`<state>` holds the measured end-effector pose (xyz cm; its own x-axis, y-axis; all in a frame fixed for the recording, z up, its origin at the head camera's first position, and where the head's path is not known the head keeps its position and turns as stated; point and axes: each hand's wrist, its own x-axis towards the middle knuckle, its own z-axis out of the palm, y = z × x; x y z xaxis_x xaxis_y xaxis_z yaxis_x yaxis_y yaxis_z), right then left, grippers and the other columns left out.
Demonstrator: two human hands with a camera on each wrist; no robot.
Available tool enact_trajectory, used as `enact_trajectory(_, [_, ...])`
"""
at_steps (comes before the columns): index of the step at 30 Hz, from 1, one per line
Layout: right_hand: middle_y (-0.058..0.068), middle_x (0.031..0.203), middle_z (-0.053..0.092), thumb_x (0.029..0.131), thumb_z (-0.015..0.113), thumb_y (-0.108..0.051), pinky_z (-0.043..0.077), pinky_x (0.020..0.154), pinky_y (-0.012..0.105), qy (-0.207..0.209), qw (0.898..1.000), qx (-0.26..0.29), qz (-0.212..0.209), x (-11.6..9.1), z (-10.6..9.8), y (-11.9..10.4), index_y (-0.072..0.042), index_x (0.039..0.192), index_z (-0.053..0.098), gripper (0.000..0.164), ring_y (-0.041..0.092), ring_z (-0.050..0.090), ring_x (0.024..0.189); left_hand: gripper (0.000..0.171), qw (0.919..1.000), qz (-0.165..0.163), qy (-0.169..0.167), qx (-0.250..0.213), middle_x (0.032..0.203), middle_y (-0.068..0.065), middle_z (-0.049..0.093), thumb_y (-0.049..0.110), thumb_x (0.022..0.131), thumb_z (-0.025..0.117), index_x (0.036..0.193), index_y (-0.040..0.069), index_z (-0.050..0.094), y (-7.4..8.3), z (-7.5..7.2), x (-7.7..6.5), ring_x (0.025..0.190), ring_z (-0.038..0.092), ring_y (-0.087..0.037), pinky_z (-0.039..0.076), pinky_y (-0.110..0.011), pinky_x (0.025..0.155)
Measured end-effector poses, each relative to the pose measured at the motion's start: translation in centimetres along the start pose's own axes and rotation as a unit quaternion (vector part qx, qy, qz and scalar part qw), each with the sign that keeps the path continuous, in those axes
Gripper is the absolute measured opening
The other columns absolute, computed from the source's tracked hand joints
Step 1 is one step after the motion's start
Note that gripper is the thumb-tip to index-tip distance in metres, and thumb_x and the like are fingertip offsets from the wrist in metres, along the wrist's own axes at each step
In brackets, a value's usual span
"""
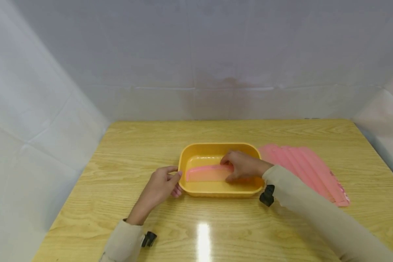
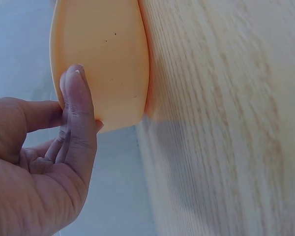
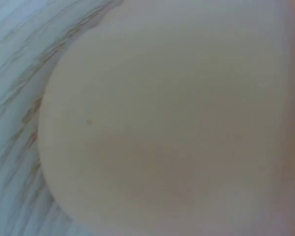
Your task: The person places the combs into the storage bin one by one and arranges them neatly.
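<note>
One pink comb (image 1: 204, 174) is in the yellow tub (image 1: 222, 194), teeth toward tub's near side. R hand (image 1: 243, 163) is inside tub's right half, fingers & thumb at opp. edges of comb's right end, so apparently pinching it; R wrist view too blurry to confirm. L hand (image 1: 160, 183) grips tub's left end, fingers vs. outer wall. Comb prob. light, stiff plastic, a bit slippery, teeth maybe fragile: best hold = spine. Tub prob. light & rigid, might slide on table (image 1: 134, 153); hold by rim. Tub contents: comb. Pink pack (image 1: 301, 163) right of tub, partly behind R sleeve (image 1: 314, 207); contents unclear.
</note>
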<state>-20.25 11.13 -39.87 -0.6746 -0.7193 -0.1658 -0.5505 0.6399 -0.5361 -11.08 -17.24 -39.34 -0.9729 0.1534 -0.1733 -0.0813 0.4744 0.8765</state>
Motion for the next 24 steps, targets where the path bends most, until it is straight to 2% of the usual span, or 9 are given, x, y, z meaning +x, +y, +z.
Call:
enact_trajectory(5, [0.022, 0.122, 0.063, 0.084, 0.083, -0.018, 0.053, 0.096, 0.046, 0.025, 0.999, 0.012, -0.016, -0.7, -0.8, 0.1, 0.012, 0.128, 0.061, 0.057, 0.035, 0.060, 0.108, 0.038, 1.0000, -0.001, 0.000, -0.004, 0.069, -0.009, 0.069, 0.012, 0.107, 0.052, 0.139, -0.010, 0.053, 0.0, 0.0, 0.1, 0.060, 0.068, -0.022, 0.062, -0.040, 0.058])
enact_trajectory(10, [0.020, 0.129, 0.060, 0.089, 0.080, -0.022, 0.054, 0.097, 0.049, 0.046, 0.998, 0.033, 0.011, -2.2, -2.4, 0.3, 0.005, 0.134, 0.060, 0.057, 0.036, 0.060, 0.113, 0.038, 1.0000, -0.002, 0.000, -0.005, 0.069, -0.009, 0.069, 0.012, 0.107, 0.052, 0.139, -0.010, 0.052, 0.0, 0.1, 0.1, 0.059, 0.068, -0.022, 0.062, -0.039, 0.057])
enact_trajectory(24, [0.019, 0.133, 0.059, 0.090, 0.080, -0.029, 0.051, 0.096, 0.055, 0.124, 0.988, 0.067, 0.059, -7.0, -6.1, 2.1, 0.002, 0.136, 0.059, 0.060, 0.034, 0.057, 0.111, 0.040, 0.9999, -0.012, 0.002, -0.005, 0.071, -0.011, 0.069, 0.013, 0.107, 0.051, 0.141, -0.009, 0.051, -0.1, -0.1, 0.2, 0.061, 0.069, -0.026, 0.063, -0.040, 0.058])
